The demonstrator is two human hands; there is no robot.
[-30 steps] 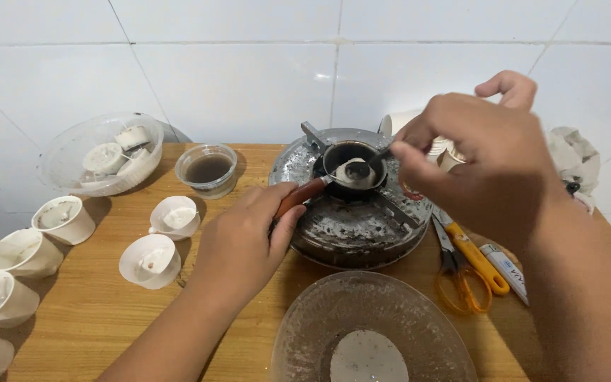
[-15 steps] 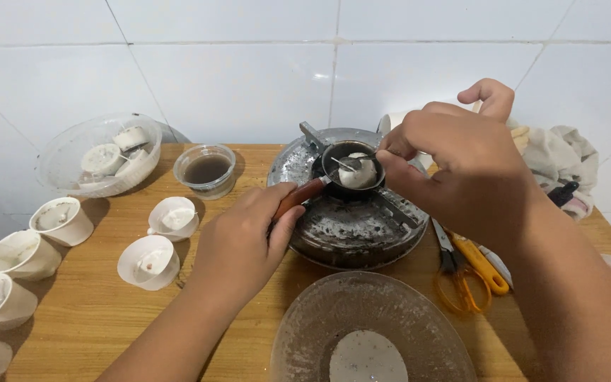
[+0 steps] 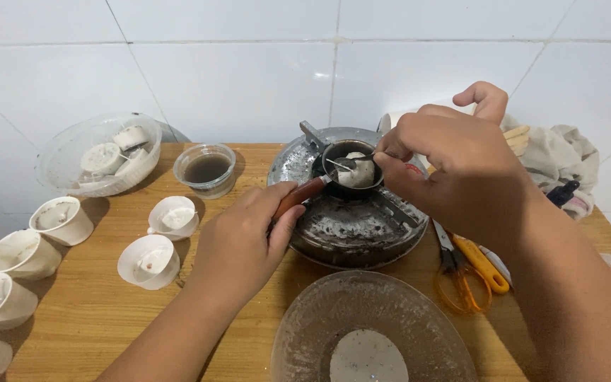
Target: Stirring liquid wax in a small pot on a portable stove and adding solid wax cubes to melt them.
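1. Head view puts a small dark pan [image 3: 348,170] on top of the round grey burner [image 3: 351,212], which serves as the landmark; a pale lump [image 3: 356,172] sits inside the pan, against its right wall.
2. The pan looks light and rigid, and probably warm, so its reddish-brown handle [image 3: 298,196], pointing left off the burner, seems the sensible place to hold it.
3. The lump looks soft and sticky, likely to smear or tear if pinched; judging by its look, lifting it from below would suit it better than squeezing.
4. The left hand [image 3: 245,237], at the burner's left edge, has its fingers curled closed round the handle's end.
5. The right hand [image 3: 454,166], above the burner's right side, pinches a thin metal utensil [image 3: 348,163] between thumb and forefinger; its tip reaches into the pan at the lump.
6. Right of the burner lie yellow-handled scissors [image 3: 472,272] on the wooden counter [image 3: 86,311].
7. Below the burner, nearest the camera, stands a cloudy glass bowl [image 3: 373,329].
8. Left of the burner is a small clear cup of dark liquid [image 3: 206,170], then white cups [image 3: 151,262] with pale residue, and farther left a clear bowl [image 3: 100,155] holding white pieces.
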